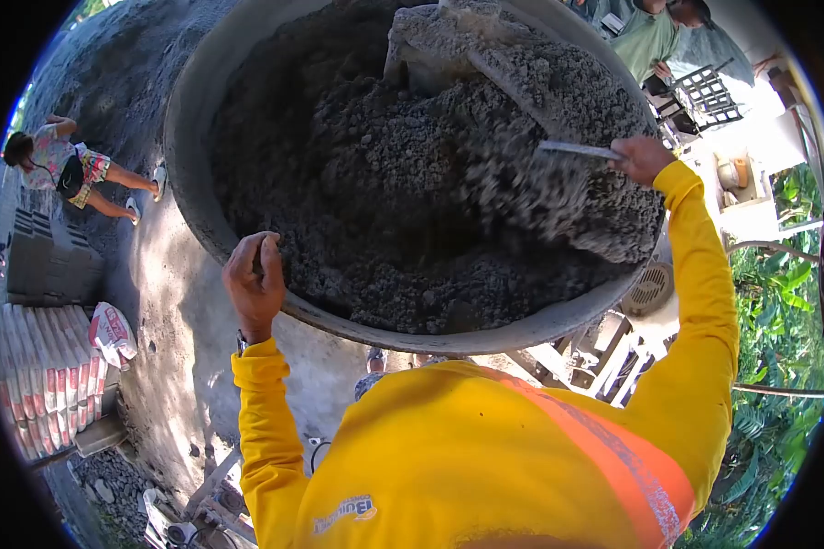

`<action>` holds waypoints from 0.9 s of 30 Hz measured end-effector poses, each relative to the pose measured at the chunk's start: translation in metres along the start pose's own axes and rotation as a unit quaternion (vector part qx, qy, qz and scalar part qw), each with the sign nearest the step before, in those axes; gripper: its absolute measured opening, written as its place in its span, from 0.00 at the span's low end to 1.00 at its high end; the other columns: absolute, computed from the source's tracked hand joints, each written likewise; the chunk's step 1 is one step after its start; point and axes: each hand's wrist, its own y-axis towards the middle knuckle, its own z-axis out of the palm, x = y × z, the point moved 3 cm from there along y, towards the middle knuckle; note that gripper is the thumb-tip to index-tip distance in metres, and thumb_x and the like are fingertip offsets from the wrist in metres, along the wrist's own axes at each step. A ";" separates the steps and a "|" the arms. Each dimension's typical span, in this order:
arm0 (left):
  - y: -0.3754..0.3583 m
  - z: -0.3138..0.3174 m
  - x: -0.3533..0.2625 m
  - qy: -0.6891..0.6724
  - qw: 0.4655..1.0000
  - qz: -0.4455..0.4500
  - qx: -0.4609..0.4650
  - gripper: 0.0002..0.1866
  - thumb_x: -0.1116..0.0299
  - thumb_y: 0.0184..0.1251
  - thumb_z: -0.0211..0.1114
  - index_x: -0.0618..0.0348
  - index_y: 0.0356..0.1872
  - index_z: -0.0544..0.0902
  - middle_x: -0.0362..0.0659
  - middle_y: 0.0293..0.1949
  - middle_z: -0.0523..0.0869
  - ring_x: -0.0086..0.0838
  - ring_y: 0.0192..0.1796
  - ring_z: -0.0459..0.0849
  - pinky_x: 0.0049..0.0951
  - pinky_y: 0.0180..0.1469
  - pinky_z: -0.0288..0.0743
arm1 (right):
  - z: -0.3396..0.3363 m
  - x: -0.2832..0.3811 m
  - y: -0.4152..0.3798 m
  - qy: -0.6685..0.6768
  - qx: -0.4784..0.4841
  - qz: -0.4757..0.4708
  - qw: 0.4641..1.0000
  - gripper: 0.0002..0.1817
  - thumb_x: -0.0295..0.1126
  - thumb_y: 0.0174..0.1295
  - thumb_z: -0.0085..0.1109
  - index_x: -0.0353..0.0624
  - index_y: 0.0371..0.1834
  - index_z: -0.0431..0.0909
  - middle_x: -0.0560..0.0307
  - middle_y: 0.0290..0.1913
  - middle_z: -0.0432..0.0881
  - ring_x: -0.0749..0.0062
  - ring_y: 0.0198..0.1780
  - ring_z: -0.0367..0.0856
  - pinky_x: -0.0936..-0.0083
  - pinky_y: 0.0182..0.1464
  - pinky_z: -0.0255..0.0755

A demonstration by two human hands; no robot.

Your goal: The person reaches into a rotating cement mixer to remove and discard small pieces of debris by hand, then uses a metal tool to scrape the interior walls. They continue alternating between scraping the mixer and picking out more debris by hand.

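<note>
Bar (572, 148) over gray mix (384, 151), right hand (643, 161) clamped on its end.
Bar points left from grip, inside tub (190, 156) near right wall; open room leftward above mix. Left hand (254, 282) curled at near-left rim, hold unclear.

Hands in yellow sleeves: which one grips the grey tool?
The right hand, gripping the grey tool above the dark mix; the left hand shows no tool and is at the tub's rim.
</note>
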 end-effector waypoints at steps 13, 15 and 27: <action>-0.005 -0.002 0.001 0.069 0.997 0.024 -0.017 0.09 0.66 0.69 0.63 0.60 0.36 0.87 0.48 0.36 0.90 0.38 0.38 0.90 0.30 0.41 0.84 | 0.119 0.041 0.120 0.048 -0.193 0.068 0.978 0.22 0.47 0.71 0.50 0.43 0.57 0.75 0.39 0.41 0.85 0.52 0.27 0.86 0.60 0.33 0.81; -0.003 -0.003 0.002 0.054 0.998 0.022 -0.011 0.09 0.66 0.69 0.63 0.60 0.36 0.87 0.48 0.36 0.90 0.39 0.37 0.90 0.30 0.40 0.83 | 0.114 0.092 0.102 0.208 -0.117 0.125 0.963 0.22 0.48 0.71 0.50 0.44 0.58 0.75 0.40 0.40 0.85 0.52 0.28 0.86 0.60 0.33 0.80; -0.003 0.003 0.013 0.100 0.992 -0.009 0.070 0.11 0.64 0.71 0.63 0.59 0.43 0.88 0.45 0.36 0.91 0.29 0.37 0.90 0.24 0.41 0.81 | 0.159 0.099 0.012 0.206 -0.024 0.054 0.977 0.13 0.42 0.70 0.58 0.49 0.51 0.76 0.46 0.40 0.85 0.53 0.41 0.87 0.59 0.45 0.77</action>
